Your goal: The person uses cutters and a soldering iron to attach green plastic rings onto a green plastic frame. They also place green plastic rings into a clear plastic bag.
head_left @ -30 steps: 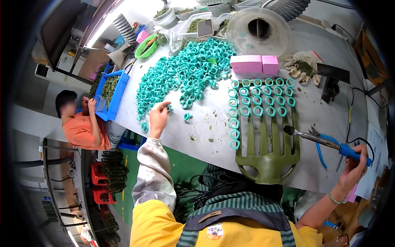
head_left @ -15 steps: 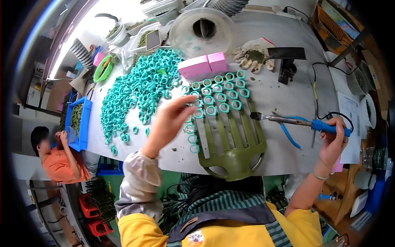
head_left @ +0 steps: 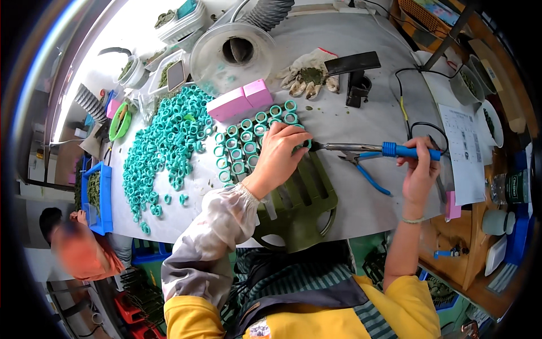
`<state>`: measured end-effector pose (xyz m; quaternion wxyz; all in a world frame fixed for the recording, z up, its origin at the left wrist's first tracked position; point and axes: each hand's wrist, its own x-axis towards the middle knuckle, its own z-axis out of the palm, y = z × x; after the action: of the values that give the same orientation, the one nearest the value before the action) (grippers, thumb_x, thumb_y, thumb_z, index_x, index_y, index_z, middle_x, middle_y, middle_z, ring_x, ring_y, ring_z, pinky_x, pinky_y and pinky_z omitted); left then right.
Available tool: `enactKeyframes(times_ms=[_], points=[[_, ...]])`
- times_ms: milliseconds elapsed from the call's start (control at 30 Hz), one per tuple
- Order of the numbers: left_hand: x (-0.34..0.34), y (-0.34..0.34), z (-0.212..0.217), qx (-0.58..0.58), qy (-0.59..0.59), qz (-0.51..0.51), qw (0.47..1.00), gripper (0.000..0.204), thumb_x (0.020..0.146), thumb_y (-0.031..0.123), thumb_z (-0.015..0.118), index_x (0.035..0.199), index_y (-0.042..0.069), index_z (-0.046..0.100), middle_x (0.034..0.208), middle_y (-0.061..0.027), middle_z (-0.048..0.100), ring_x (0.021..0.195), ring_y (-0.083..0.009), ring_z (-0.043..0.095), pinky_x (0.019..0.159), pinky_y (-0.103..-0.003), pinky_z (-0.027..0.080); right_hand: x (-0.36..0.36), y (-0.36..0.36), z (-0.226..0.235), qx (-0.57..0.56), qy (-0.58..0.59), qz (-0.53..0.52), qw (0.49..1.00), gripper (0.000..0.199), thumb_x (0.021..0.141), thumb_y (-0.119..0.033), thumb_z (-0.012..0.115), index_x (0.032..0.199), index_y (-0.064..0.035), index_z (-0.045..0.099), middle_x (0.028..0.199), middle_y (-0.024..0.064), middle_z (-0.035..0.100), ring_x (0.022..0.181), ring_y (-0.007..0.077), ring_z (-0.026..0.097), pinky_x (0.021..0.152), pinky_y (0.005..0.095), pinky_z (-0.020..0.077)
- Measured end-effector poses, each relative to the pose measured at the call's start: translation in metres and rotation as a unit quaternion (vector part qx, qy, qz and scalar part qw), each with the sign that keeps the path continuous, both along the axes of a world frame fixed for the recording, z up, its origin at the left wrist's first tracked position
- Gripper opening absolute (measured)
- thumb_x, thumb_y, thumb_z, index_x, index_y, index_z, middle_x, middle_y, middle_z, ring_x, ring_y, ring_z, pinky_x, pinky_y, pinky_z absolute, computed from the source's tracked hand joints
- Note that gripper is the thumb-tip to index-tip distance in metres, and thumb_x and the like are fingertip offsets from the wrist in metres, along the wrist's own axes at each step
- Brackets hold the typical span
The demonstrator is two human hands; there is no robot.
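My right hand (head_left: pixel 418 169) grips the blue handle of a soldering iron (head_left: pixel 396 150). Its metal shaft points left, and the dark tip meets the edge of a teal ring (head_left: pixel 306 144). The fingers of my left hand (head_left: pixel 279 152) are curled and pressed on that ring, hiding most of it. Beneath my hand lies an olive-green slatted plastic frame (head_left: pixel 299 223) with looped handle openings. Rows of teal rings (head_left: pixel 247 136) stand along its far part, several covered by my left hand. A two-part pink block (head_left: pixel 240 100) sits behind the rows.
A big pile of teal rings (head_left: pixel 169 135) spreads at left. Blue-handled pliers (head_left: pixel 367 169) lie right of the frame. Farther back are a white glove (head_left: pixel 307 73), a black stand (head_left: pixel 355 79) and a clear round hood (head_left: pixel 206 62). Another person (head_left: pixel 84 248) sits at far left.
My left hand has moved right and down onto a ring at the right of the rows. The soldering iron has moved left, its tip now at that ring. The view has shifted.
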<state>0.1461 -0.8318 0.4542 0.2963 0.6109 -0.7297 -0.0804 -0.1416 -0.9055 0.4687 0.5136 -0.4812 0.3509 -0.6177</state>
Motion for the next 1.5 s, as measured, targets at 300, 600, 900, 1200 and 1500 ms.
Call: enactKeyframes(times_ms=[300, 600, 900, 1200, 1500], points=[[0.003, 0.006, 0.0, 0.001, -0.035, -0.004, 0.999, 0.034, 0.072, 0.007, 0.075, 0.106, 0.008, 0.071, 0.109, -0.0055, 0.066, 0.101, -0.028, 0.056, 0.092, -0.042, 0.044, -0.044, -0.01, -0.016, -0.026, 0.072, -0.037, 0.996, 0.021, 0.096, -0.021, 0.056, 0.088, -0.0029, 0.062, 0.081, 0.0056, 0.058, 0.059, 0.0123, 0.052, 0.054, 0.0237, 0.0425], [0.166, 0.131, 0.06, 0.093, -0.011, 0.26, 0.961, 0.018, 0.083, 0.006, 0.067, 0.1, 0.004, 0.068, 0.095, -0.0141, 0.07, 0.088, -0.028, 0.069, 0.079, -0.036, 0.054, -0.055, -0.004, -0.004, 0.002, 0.077, 0.006, 0.997, 0.024, 0.097, -0.031, 0.05, 0.085, -0.0104, 0.056, 0.082, -0.0021, 0.05, 0.06, 0.0061, 0.041, 0.051, 0.0215, 0.0305], [0.185, 0.241, -0.013, 0.161, 0.139, 0.372, 0.904, 0.028, 0.085, 0.007, 0.071, 0.113, 0.008, 0.071, 0.11, -0.0068, 0.069, 0.093, -0.0169, 0.067, 0.081, -0.031, 0.054, -0.024, 0.017, 0.018, 0.005, 0.063, 0.014, 0.998, 0.026, 0.096, -0.026, 0.051, 0.078, -0.0067, 0.053, 0.077, 0.0021, 0.049, 0.056, 0.0082, 0.042, 0.047, 0.0222, 0.0332], [0.087, 0.168, 0.064, 0.093, 0.268, 0.184, 0.941, 0.026, 0.088, 0.004, 0.07, 0.114, 0.005, 0.069, 0.111, -0.004, 0.06, 0.093, -0.0107, 0.061, 0.076, -0.024, 0.055, 0.037, 0.051, 0.021, -0.001, 0.005, 0.101, 0.995, 0.021, 0.094, -0.016, 0.056, 0.081, 0.0003, 0.06, 0.087, 0.0056, 0.056, 0.061, 0.0128, 0.054, 0.05, 0.0252, 0.0452], [0.058, 0.138, 0.041, 0.031, 0.029, 0.085, 0.996, 0.035, 0.082, 0.0, 0.071, 0.115, 0.01, 0.069, 0.113, -0.0065, 0.066, 0.104, -0.0263, 0.059, 0.091, -0.037, 0.05, 0.062, 0.058, 0.012, 0.029, -0.013, 0.108, 0.994, 0.025, 0.096, -0.015, 0.056, 0.08, 0.0035, 0.061, 0.084, 0.0062, 0.059, 0.059, 0.0136, 0.058, 0.051, 0.025, 0.0482]])
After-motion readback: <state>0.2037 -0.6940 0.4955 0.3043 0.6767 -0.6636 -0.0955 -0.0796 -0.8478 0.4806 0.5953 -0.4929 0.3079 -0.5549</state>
